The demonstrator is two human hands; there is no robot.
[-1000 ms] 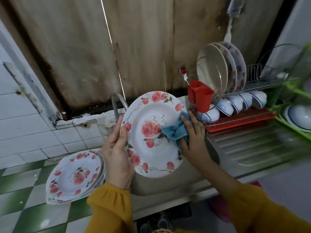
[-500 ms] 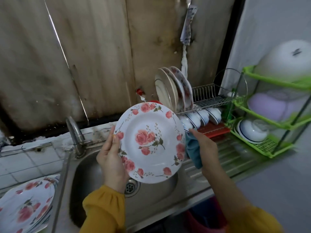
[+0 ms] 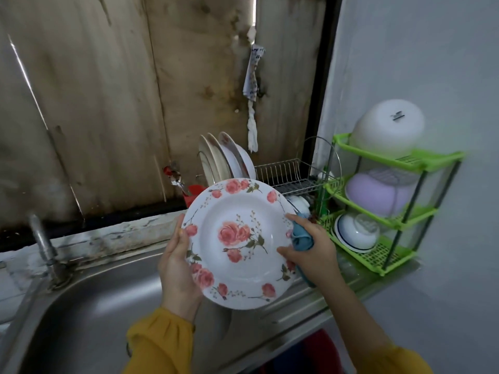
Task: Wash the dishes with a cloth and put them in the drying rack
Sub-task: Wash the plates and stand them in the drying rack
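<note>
Rose-patterned plate (image 3: 237, 244) held upright over sink (image 3: 89, 314) edge. Left hand (image 3: 176, 263) grips left rim. Right hand (image 3: 313, 252) clamps blue cloth (image 3: 301, 237) against right rim. Drying rack (image 3: 286, 176) behind, three plates (image 3: 224, 157) standing in it.

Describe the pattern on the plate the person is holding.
The plate is white with pink roses and green leaves, clearest in the head view.

The cloth (image 3: 301, 238) from plate (image 3: 237, 244) face to right rim
</note>
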